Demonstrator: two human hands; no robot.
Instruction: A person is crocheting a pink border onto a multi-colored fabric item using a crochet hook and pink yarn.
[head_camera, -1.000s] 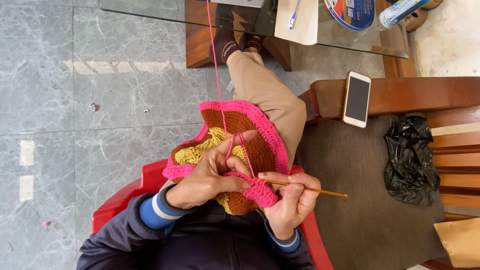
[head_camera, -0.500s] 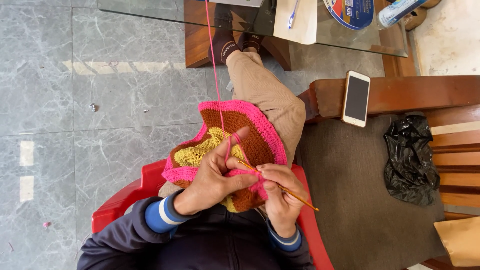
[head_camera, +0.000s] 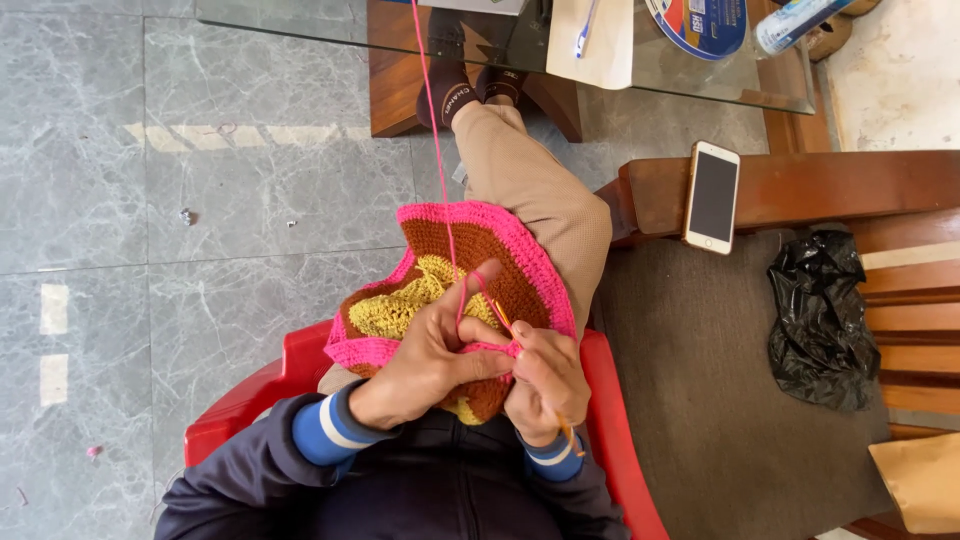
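Observation:
A round crochet piece (head_camera: 500, 262), yellow in the middle, brown around it and pink at the rim, rests on my lap. My left hand (head_camera: 435, 345) pinches its pink edge, with the pink yarn (head_camera: 432, 95) looped over the forefinger and running up toward the glass table. My right hand (head_camera: 545, 385) grips a thin orange crochet hook (head_camera: 505, 325), whose tip sits in the pink edge right beside my left fingers. The hook's tail sticks out below my right hand.
I sit on a red plastic chair (head_camera: 235, 400) over grey marble floor. A white phone (head_camera: 712, 196) lies on a wooden armrest at right, a black plastic bag (head_camera: 818, 315) on the brown seat beside it. A glass table (head_camera: 700, 75) stands ahead.
My right hand has swung the hook from pointing out to the right to pointing down along my wrist, its tip staying at the pink edge. My left hand keeps its hold.

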